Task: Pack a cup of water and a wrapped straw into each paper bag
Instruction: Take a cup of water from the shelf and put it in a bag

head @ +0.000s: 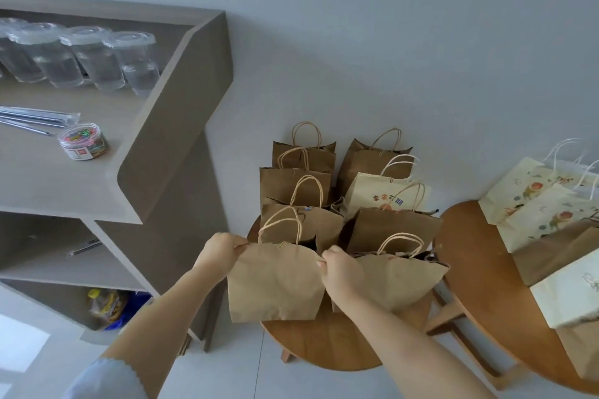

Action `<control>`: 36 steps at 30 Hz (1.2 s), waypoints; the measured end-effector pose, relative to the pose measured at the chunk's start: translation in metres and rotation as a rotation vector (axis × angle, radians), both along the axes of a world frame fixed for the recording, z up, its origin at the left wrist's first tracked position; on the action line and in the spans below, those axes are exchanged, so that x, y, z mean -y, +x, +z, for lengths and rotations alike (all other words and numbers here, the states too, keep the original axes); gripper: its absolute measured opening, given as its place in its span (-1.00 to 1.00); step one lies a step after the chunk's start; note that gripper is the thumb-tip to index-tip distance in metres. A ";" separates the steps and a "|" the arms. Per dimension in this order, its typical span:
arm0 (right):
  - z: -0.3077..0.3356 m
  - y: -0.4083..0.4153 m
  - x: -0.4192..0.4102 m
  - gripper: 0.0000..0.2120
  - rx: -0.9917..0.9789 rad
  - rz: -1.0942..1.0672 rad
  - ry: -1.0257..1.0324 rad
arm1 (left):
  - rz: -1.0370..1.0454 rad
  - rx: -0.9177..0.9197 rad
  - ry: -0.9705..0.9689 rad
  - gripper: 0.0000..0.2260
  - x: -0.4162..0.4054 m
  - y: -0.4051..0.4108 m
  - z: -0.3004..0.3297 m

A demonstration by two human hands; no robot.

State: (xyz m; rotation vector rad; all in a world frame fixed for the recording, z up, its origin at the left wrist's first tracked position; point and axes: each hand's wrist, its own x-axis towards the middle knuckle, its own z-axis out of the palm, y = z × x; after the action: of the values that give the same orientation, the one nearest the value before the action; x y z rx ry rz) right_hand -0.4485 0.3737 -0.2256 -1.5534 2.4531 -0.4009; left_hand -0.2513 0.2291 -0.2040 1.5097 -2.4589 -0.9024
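Both hands pinch the top corners of the front brown bag (pixel 275 282): left hand (pixel 220 251) at 9 o'clock, right hand (pixel 337 266) at 3. Bag upright on the stool (pixel 327 347) (mouth pressed flat). Cups (pixel 97 57) and straws (pixel 35 116) lie toward 10 o'clock, nearer the left hand.

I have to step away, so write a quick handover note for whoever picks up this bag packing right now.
Left hand and right hand: each pinches a top corner of the front brown bag on the round stool.
Lidded cups of water and wrapped straws sit on the shelf counter at left, beside a tub of paper clips.
Done: several bags behind look clipped shut; contents not visible.
Left: more cups and straws to pack; patterned bags wait on the right table.
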 end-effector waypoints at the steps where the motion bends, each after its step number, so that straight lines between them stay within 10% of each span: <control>1: -0.004 0.000 0.000 -0.75 -0.002 -0.014 0.005 | -0.020 0.005 0.019 -0.80 0.003 -0.002 -0.005; 11: -0.032 0.004 -0.009 -0.76 -0.003 -0.057 0.055 | -0.157 0.155 0.089 -0.77 0.000 -0.006 -0.039; 16: -0.024 -0.005 -0.012 -0.56 -0.001 0.018 0.000 | -0.195 0.140 0.073 -0.44 -0.007 -0.004 -0.035; 23: -0.008 -0.012 -0.004 -0.78 -0.056 0.062 -0.146 | -0.187 -0.051 -0.104 -0.89 -0.003 -0.009 -0.033; 36: 0.000 -0.020 0.008 -0.71 -0.133 0.269 0.054 | -0.389 0.075 -0.093 -0.73 -0.004 -0.012 -0.042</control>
State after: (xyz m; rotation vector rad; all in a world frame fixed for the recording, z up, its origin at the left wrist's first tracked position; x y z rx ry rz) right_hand -0.4688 0.3654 -0.2258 -1.9094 2.2797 -0.1889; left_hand -0.2629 0.2333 -0.2457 1.0728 -2.8631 -0.7801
